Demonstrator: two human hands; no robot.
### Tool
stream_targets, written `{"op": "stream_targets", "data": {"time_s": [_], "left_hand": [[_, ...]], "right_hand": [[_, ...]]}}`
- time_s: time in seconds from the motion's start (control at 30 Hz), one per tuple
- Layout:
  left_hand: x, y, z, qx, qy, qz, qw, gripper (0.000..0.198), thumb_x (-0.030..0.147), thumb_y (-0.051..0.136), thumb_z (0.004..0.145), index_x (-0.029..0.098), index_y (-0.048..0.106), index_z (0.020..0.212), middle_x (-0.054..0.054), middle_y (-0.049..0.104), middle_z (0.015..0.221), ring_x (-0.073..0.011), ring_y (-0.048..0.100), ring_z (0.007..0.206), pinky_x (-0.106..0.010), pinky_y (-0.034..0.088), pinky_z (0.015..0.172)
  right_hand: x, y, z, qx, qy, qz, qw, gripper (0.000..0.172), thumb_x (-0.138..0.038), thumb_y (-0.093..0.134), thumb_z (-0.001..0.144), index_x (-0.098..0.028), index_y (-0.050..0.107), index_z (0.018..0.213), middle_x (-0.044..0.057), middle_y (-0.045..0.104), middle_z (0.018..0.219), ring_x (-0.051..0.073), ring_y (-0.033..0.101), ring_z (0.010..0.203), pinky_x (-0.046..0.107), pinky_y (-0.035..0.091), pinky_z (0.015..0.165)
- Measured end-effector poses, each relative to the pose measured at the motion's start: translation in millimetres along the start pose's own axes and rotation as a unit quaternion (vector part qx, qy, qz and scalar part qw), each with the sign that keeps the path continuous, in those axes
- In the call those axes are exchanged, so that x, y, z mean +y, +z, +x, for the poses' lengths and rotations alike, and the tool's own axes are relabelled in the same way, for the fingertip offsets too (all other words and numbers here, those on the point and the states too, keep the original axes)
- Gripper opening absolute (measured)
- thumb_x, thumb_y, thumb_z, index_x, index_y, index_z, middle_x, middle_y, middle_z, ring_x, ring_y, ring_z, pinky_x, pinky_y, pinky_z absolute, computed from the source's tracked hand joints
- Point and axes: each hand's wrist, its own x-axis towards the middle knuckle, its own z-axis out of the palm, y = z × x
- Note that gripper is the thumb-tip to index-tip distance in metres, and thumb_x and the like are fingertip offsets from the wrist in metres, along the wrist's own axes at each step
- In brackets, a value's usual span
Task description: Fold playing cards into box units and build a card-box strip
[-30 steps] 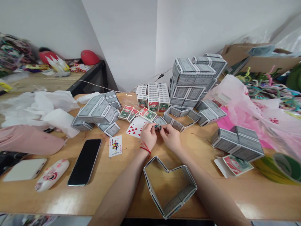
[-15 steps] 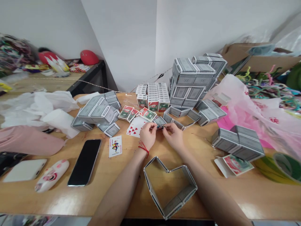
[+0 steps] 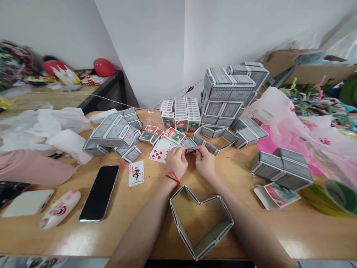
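Observation:
My left hand (image 3: 176,162), with a red string on its wrist, pinches one end of a small bent playing card (image 3: 190,151). At the other end, my right hand (image 3: 205,161) pinches the same card between thumb and fingers; most of it is hidden. Between my forearms stands a heart-shaped frame (image 3: 209,238) of folded cards. Just beyond my left hand lie fanned loose cards (image 3: 159,152), with heart pips showing. A joker card (image 3: 136,174) rests face up to the left. Behind my hands is an open frame of folded cards (image 3: 205,140).
Grey card blocks (image 3: 111,130) sit at left, and a tall card stack (image 3: 223,96) rises behind. Boxed decks (image 3: 181,115) line the back. A phone (image 3: 99,193) lies left; another card block (image 3: 283,169), an opened card box (image 3: 281,195) and green tape (image 3: 329,197) are right.
My fingers have curled in closer around the card, and its edge shows a little more bent. The right hand has shifted slightly. The other things stay where they were.

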Motion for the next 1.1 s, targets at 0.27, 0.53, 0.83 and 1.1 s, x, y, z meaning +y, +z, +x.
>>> {"op": "stream_targets", "data": {"time_s": [0.27,0.53,0.83,1.1], "left_hand": [[0.7,0.4,1.0,-0.011,-0.031,-0.023,0.999,0.03,0.002,0.043,0.074,0.021,0.058,0.091,-0.005,0.061,0.085,-0.0197,0.055,0.084,-0.032,0.043,0.075],[0.2,0.7,2.3,-0.015,-0.056,-0.035,0.998,0.041,-0.005,0.037,0.068,0.019,0.059,0.093,-0.004,0.061,0.086,-0.0177,0.055,0.085,-0.029,0.044,0.077],[-4.4,-1.3,2.3,0.013,-0.074,-0.12,0.99,0.019,0.011,0.044,0.08,0.017,0.06,0.09,-0.005,0.064,0.088,-0.015,0.058,0.085,-0.027,0.047,0.075],[0.8,-1.4,-0.9,-0.033,-0.045,-0.137,0.989,0.015,0.018,0.05,0.08,0.017,0.06,0.09,-0.004,0.064,0.083,-0.0115,0.058,0.072,-0.023,0.047,0.068]], "right_hand": [[0.6,-4.4,2.0,-0.019,-0.016,0.0,1.0,0.027,-0.017,0.035,0.08,-0.021,0.06,0.089,0.004,0.068,0.079,0.018,0.065,0.073,0.029,0.049,0.067],[-0.4,-8.2,3.4,-0.06,-0.034,0.043,0.997,0.027,-0.01,0.034,0.08,-0.019,0.055,0.095,0.005,0.068,0.084,0.017,0.065,0.079,0.029,0.049,0.072],[7.7,-0.4,3.2,-0.016,0.001,0.052,0.999,0.026,-0.024,0.047,0.078,-0.018,0.053,0.103,0.008,0.066,0.094,0.017,0.064,0.078,0.029,0.051,0.066],[7.2,-0.2,1.2,0.011,0.028,-0.014,0.999,0.032,-0.026,0.05,0.076,-0.019,0.057,0.106,0.007,0.069,0.093,0.017,0.065,0.076,0.03,0.051,0.072]]}}
